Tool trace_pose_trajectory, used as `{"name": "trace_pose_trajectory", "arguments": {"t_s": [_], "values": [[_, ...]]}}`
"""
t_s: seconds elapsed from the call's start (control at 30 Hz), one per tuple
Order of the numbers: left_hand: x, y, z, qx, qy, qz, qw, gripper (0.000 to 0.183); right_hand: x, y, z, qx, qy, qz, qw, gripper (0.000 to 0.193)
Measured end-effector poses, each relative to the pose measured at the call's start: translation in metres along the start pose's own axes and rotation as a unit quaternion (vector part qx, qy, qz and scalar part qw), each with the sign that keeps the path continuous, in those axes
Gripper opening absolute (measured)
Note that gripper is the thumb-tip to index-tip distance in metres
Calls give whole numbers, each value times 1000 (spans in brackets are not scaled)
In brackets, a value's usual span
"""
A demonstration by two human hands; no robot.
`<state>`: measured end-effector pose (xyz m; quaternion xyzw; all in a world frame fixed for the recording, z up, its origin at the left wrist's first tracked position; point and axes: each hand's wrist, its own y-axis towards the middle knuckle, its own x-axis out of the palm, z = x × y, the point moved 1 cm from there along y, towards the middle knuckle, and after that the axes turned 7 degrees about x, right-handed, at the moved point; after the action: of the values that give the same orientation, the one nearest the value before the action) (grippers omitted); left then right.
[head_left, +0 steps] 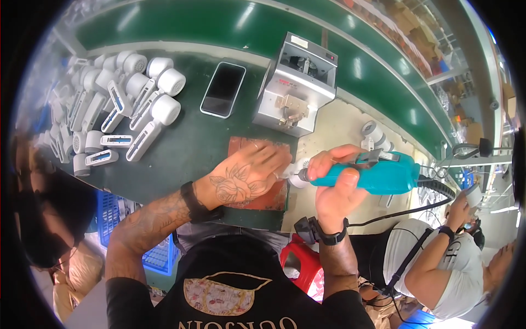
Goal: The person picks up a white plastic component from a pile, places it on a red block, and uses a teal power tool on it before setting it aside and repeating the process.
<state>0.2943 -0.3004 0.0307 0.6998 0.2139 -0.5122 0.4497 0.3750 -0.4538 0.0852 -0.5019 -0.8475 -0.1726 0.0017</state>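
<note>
My right hand [338, 189] is wrapped round a teal electric screwdriver [378, 176], which lies level with its tip pointing left. A black cable trails from its back end. Over a reddish-brown board [257, 202], my left hand [249, 174] is closed, back upward, with the fingers bent down. At its fingertips shows a white round-ended part [298, 172], which it seems to grip; the rest is hidden beneath the hand. The screwdriver's tip meets this white part, though the exact contact spot is too small to tell.
Many white devices with round perforated heads and slim handles [145, 137] lie heaped at the left. A phone [223, 89] and a grey metal machine [298, 82] stand behind my hands. Another white device [377, 134] sits at right. A person in white [438, 263] works nearby.
</note>
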Motion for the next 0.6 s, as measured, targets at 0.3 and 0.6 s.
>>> {"name": "trace_pose_trajectory", "arguments": {"t_s": [0.3,0.6], "values": [[-9,-10,9,-80,-210,-30,974,81,-1,-5,11,31,-3,-11,999,55],[-5,-12,8,-82,-212,-35,973,82,-3,-10,30,39,6,-28,999,48]]}}
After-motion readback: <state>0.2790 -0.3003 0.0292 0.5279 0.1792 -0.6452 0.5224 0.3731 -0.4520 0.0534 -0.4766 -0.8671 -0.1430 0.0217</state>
